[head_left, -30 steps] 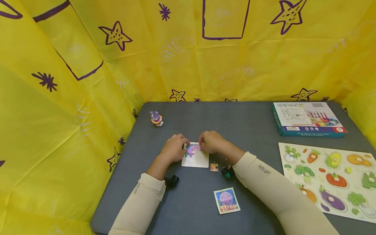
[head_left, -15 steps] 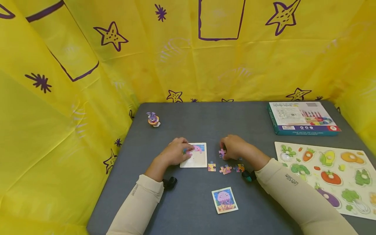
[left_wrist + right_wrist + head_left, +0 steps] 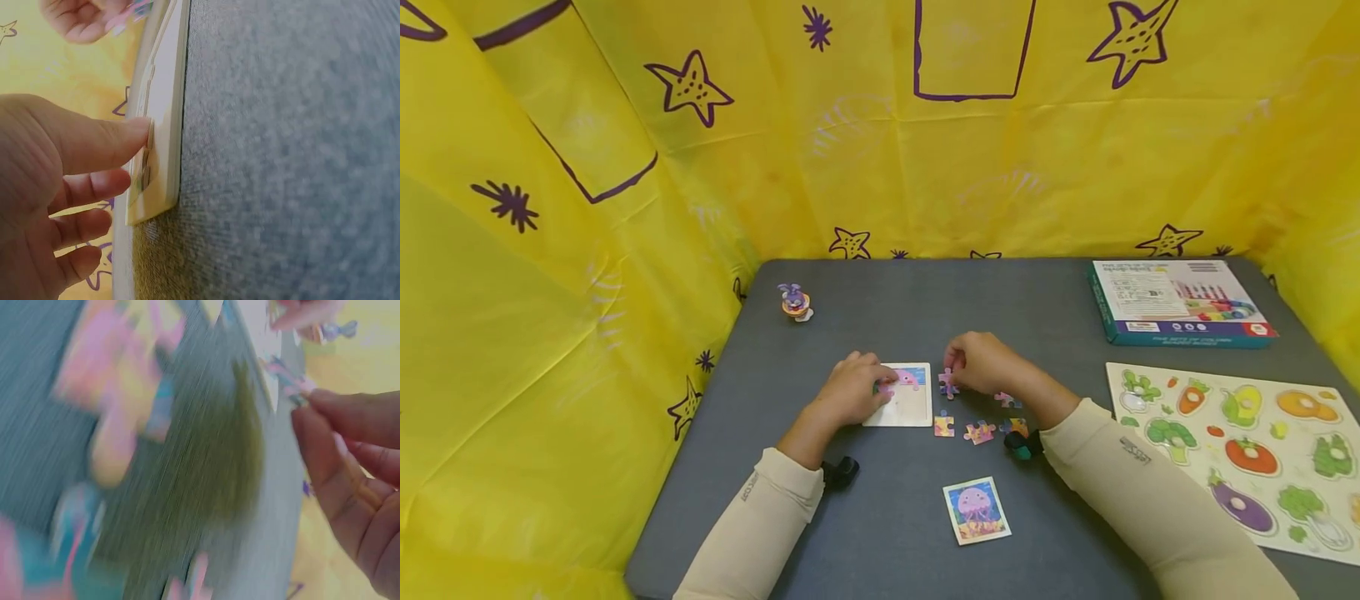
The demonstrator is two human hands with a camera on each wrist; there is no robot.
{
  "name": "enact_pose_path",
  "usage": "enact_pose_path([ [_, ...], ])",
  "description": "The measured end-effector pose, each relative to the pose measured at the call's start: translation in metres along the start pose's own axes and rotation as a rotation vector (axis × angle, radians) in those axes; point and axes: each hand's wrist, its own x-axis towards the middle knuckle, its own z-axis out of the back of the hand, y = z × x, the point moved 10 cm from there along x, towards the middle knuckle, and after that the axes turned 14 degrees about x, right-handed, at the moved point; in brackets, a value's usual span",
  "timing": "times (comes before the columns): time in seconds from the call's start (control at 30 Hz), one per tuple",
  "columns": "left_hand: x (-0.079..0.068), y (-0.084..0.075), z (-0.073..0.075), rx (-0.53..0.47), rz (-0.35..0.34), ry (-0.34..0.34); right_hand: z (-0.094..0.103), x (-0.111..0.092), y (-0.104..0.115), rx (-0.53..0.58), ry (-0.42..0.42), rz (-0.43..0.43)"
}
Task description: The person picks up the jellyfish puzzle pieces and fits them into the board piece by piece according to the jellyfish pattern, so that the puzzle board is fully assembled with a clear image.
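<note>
My left hand (image 3: 850,390) rests on the left side of a small white puzzle board (image 3: 915,413). In the left wrist view its thumb (image 3: 134,134) presses on a piece in the board, and the other fingers are loosely bent. Pink and blue jellyfish pieces (image 3: 911,377) fill the board's upper part; my left fingers cover some of the picture. Just right of the board, my right hand (image 3: 981,362) pinches a pink and purple puzzle piece (image 3: 948,384) between thumb and finger. Several loose pieces (image 3: 980,432) lie below that hand, partly hidden by it and the wrist camera.
A jellyfish picture card (image 3: 977,512) lies nearer on the grey table (image 3: 880,517). A purple bunny figurine (image 3: 794,302) stands at the back left. At right are a flat box (image 3: 1180,304) and a vegetable knob puzzle (image 3: 1232,458). Yellow cloth (image 3: 880,167) surrounds the table.
My right hand left the board, moved right and took up a puzzle piece. It has since come back slightly left with it. My left hand stays on the board.
</note>
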Motion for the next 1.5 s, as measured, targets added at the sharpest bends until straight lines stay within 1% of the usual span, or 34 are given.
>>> enact_pose_path([
  [0.17, 0.0, 0.0, 0.001, -0.071, 0.0, 0.006, -0.02, 0.016, 0.008, 0.178, 0.02, -0.047],
  [0.23, 0.0, 0.001, 0.0, -0.091, 0.0, 0.012, -0.029, 0.023, 0.01, 0.217, 0.02, -0.051],
  [0.33, 0.0, 0.001, 0.0, -0.108, -0.003, 0.022, -0.041, 0.032, 0.01, 0.238, 0.019, -0.066],
  [0.47, 0.001, 0.0, 0.0, -0.123, -0.007, 0.023, -0.052, 0.04, 0.01, 0.217, 0.017, -0.099],
  [0.6, 0.003, 0.001, -0.001, -0.12, 0.012, 0.016, -0.056, 0.044, 0.015, 0.134, 0.02, -0.098],
  [0.77, 0.004, 0.004, -0.003, -0.111, 0.034, 0.021, -0.053, 0.049, 0.02, 0.008, -0.003, -0.071],
  [0.9, 0.005, 0.005, -0.004, -0.123, 0.037, 0.022, -0.05, 0.052, 0.019, -0.053, -0.017, -0.069],
  [1.07, 0.006, 0.008, -0.004, -0.131, 0.049, 0.007, -0.048, 0.056, 0.018, -0.063, -0.017, -0.07],
  [1.33, 0.008, 0.011, -0.002, -0.167, 0.075, -0.024, -0.047, 0.061, 0.012, 0.009, -0.009, -0.107],
  [1.5, 0.009, 0.013, -0.001, -0.171, 0.071, -0.034, -0.048, 0.063, 0.012, 0.003, -0.012, -0.117],
])
